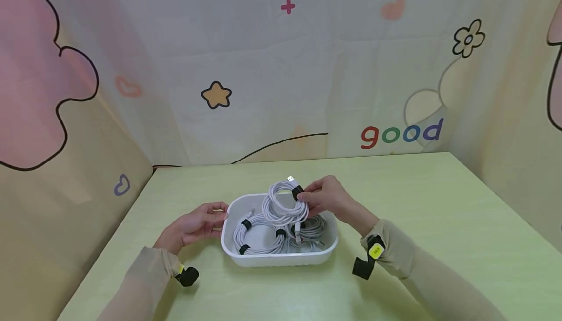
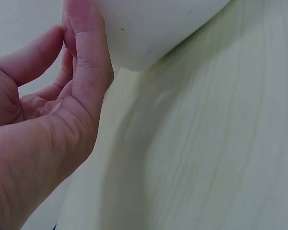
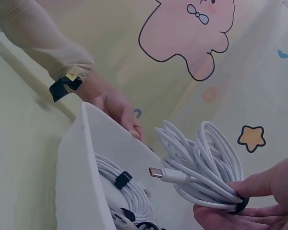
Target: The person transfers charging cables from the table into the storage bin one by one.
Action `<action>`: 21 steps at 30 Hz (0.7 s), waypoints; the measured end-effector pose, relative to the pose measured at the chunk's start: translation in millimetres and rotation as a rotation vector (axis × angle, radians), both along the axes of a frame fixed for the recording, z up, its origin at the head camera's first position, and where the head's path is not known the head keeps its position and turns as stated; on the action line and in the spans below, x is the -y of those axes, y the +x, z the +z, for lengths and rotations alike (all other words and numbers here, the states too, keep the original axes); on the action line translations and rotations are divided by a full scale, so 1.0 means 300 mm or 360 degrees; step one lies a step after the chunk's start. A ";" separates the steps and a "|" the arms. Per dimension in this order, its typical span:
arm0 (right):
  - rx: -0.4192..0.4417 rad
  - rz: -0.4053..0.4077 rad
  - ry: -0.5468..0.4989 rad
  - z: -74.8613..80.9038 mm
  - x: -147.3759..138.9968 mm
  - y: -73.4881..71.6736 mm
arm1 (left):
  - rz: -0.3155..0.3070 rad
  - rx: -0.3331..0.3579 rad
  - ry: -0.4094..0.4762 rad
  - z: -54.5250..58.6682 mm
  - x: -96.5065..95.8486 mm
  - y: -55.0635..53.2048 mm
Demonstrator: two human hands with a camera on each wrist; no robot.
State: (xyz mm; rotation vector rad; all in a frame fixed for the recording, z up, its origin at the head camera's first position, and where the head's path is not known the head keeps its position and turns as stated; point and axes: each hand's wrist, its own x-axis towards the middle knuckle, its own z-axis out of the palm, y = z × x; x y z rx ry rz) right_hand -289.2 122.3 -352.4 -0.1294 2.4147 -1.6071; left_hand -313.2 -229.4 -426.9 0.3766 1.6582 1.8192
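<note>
A coiled white USB cable [image 1: 281,209] with a black strap is pinched in my right hand [image 1: 329,198], above the right half of a white plastic basin [image 1: 281,260]. Its USB-C plug [image 3: 169,175] sticks out of the coil in the right wrist view. My left hand [image 1: 203,223] holds the basin's left rim between thumb and fingers; the left wrist view shows the fingers [image 2: 89,52] against the basin's outside. Inside the basin lie another white cable coil [image 1: 259,250] with black straps on the left and a greyish cable bundle [image 1: 313,228] on the right, partly hidden.
The basin stands on a pale green table [image 1: 395,204]. A printed cloth backdrop [image 1: 272,67] rises behind the table and at both sides. Each wrist wears a black strap, the right one [image 1: 373,252] with a dangling end.
</note>
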 end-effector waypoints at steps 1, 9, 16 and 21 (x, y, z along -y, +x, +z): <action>0.0005 0.0004 0.0001 -0.002 0.011 0.001 | 0.0002 -0.0002 -0.0005 0.000 0.000 0.000; 0.0034 0.0031 -0.0020 -0.019 0.074 0.003 | 0.0010 0.0004 -0.0014 0.000 -0.003 0.003; 0.0058 0.0073 -0.0044 -0.025 0.107 0.001 | -0.0029 -0.0001 0.0026 0.008 -0.003 0.004; -0.0111 0.0153 0.0133 -0.019 0.115 0.015 | -0.0064 -0.0019 0.0064 0.007 0.000 0.003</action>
